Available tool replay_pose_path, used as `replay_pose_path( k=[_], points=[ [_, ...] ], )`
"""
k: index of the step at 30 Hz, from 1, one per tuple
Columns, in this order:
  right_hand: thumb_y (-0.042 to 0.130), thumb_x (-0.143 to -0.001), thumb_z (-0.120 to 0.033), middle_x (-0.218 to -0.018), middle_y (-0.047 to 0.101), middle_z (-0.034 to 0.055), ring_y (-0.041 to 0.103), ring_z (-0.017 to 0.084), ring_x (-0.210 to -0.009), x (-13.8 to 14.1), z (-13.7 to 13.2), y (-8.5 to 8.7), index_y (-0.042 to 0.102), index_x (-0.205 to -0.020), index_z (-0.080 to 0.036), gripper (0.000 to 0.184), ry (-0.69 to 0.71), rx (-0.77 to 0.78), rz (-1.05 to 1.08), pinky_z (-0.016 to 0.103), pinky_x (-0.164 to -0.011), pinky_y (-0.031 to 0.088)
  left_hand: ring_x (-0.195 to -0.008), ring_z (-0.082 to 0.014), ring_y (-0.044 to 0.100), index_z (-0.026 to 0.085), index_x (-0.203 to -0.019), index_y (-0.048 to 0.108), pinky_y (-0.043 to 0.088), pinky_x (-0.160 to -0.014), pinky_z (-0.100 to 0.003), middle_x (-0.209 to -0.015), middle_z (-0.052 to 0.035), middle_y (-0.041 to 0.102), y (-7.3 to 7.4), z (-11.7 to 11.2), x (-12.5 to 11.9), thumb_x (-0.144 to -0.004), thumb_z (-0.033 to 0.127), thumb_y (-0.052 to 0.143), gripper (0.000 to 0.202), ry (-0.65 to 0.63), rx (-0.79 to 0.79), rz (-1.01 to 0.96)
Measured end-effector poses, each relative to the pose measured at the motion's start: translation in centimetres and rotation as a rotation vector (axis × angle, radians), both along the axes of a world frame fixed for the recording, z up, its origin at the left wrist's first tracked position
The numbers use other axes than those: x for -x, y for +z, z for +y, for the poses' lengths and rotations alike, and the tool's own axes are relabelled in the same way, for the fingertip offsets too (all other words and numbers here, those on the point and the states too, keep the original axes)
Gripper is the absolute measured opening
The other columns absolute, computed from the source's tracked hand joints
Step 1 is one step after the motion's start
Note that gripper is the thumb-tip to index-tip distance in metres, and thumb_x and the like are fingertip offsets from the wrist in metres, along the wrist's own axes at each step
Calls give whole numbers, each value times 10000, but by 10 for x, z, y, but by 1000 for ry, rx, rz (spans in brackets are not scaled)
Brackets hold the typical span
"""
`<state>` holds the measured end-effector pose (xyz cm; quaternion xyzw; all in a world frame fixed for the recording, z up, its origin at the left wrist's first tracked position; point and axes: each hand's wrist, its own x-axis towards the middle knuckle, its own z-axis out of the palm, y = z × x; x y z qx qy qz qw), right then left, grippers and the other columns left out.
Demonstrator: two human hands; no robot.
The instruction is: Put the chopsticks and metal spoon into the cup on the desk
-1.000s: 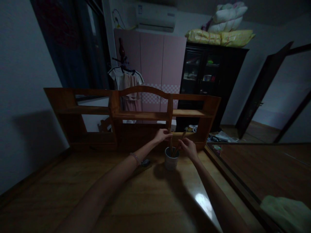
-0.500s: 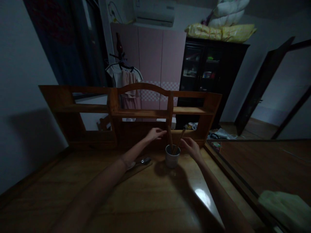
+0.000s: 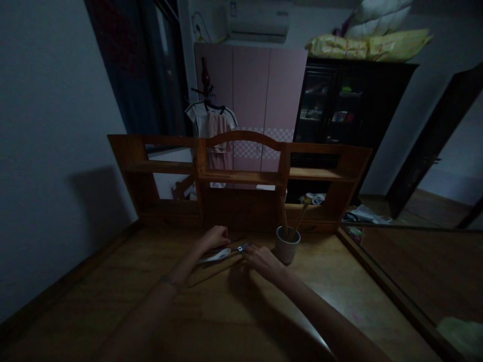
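On the wooden table [image 3: 158, 311] a white spoon [image 3: 222, 255] lies with its bowl to the right. My left hand [image 3: 214, 238] is just behind it, fingers curled; whether they hold anything is hidden. A shiny metal spoon [image 3: 240, 249] is to the right of the white one, partly covered by the fingers of my right hand [image 3: 262, 260], which close on its end. A thin dark line, perhaps a flat board's edge, runs in front of the spoons. To the right of my right hand stands a light cup [image 3: 287, 250] with wooden chopsticks [image 3: 300, 221] leaning apart in it.
A low wooden shelf unit [image 3: 241, 176] closes off the table's back edge. The wall [image 3: 49, 176] bounds the left side, and a raised wooden rim [image 3: 392, 286] runs along the right. Farther back are hanging clothes [image 3: 217, 123] and pink wardrobe doors [image 3: 249, 90].
Both hands have left the chopsticks and cup and moved left and down to the spoons. The chopsticks stay in the cup. The head view has turned a little left.
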<state>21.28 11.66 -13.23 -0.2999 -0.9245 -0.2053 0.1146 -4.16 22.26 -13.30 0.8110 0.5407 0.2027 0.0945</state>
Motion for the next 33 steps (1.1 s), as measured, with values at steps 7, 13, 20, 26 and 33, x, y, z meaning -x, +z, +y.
replay_pose_path(
  k=[7,13,20,26,33],
  points=[
    [536,-890,-190,-1089,550,93,533,245,-942,16,30,-20,571,-1086,-122,211,0,-48,-183,339,-596,442,-751,-142,587,154,-849,660,372,-577,-191,-879,-39,644,-10,14,-10,-708,254,652,173,-19,59,85],
    [535,-882,-150,-973,581,87,544,227,-820,30,40,-21,612,-945,-119,105,3,-46,-272,332,-601,417,-839,-274,605,110,-1009,595,338,-603,-285,-939,-140,628,14,1,-3,-833,226,512,226,76,-157,187],
    [533,-871,-124,-916,601,91,543,230,-883,27,31,-2,607,-959,-118,115,82,7,-214,313,-644,404,-965,-153,583,250,-1031,609,388,-829,-249,-1052,39,624,83,-76,10,-925,304,474,180,111,-471,-20],
    [590,-858,-227,-911,585,-33,544,83,-770,-8,-30,52,612,-916,-222,63,152,180,139,192,-644,399,-917,-169,628,247,-967,638,504,-814,-241,-986,11,656,98,-194,1,-774,447,669,280,116,-356,-790],
    [684,-817,-337,-857,624,21,592,108,-823,-27,-81,120,663,-814,-157,182,261,683,960,192,-742,445,-969,-185,625,128,-972,623,504,-903,-295,-1025,-73,650,69,-229,-52,-815,342,658,268,-90,-48,-1143]
  ],
)
